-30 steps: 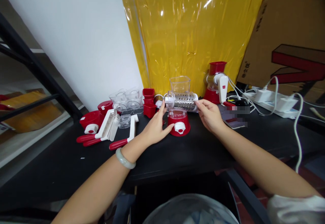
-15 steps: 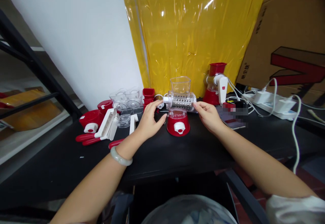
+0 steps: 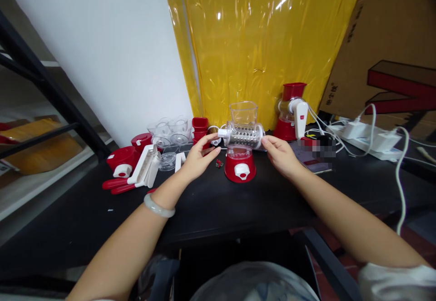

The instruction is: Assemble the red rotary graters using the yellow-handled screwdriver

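Note:
A rotary grater with a red base and clear hopper stands upright on the table. Its perforated metal grater drum lies sideways inside the clear housing, the white hub pointing left. My right hand pinches the drum's right rim between thumb and fingers. On the other side is my left hand, thumb and fingers apart; its index fingertip is close to the hub, and I cannot tell if they touch. A white crank handle lies partly hidden behind my left forearm.
White crank handles with red grips, red bases, clear housings and stacked red hoppers stand left. At right are an assembled grater, a tablet-like slab and a power strip with white cables.
My left hand has drawn slightly left and down from the grater, uncovering small red labels on the table. My right hand keeps its pinch on the drum's rim.

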The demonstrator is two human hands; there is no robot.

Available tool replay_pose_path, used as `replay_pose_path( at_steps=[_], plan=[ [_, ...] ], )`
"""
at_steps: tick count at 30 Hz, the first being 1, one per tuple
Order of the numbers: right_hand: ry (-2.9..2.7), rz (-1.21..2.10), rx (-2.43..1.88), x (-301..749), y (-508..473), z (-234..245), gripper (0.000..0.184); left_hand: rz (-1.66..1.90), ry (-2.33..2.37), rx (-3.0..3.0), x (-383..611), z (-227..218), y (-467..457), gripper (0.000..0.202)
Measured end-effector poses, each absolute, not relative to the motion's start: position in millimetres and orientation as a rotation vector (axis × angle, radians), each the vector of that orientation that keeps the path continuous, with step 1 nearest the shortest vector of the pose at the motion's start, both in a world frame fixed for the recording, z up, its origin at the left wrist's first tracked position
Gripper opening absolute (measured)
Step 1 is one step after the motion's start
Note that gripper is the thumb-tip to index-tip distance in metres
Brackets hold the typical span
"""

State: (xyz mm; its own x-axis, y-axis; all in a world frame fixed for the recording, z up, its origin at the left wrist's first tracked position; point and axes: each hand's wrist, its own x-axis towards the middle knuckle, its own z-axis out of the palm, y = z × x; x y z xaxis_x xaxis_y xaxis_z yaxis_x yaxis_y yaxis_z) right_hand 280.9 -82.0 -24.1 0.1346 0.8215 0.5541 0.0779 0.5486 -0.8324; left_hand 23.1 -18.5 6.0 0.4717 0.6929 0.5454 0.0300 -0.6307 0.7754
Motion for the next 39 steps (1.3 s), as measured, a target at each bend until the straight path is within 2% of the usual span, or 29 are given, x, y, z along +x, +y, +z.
replay_pose_path(
  at_steps=[8,35,37,39],
  plan=[
    [-1.385,0.624,-0.887,275.3,-89.7,-16.2,0.033,1.229,0.578,2.016,23.7,6.5,-16.2,0.031],
    [-1.343,0.531,-0.901,275.4,-87.3,-17.6,0.029,1.228,0.583,2.071,18.8,11.7,-15.0,0.032],
    [-1.337,0.537,-0.899,275.6,-86.4,-18.2,0.029,1.323,0.702,2.122,10.2,20.8,-11.5,0.036],
    [-1.335,0.545,-0.899,275.5,-85.8,-18.8,0.028,1.472,1.03,2.178,-2.4,33.6,-9.6,0.036]
  ],
)
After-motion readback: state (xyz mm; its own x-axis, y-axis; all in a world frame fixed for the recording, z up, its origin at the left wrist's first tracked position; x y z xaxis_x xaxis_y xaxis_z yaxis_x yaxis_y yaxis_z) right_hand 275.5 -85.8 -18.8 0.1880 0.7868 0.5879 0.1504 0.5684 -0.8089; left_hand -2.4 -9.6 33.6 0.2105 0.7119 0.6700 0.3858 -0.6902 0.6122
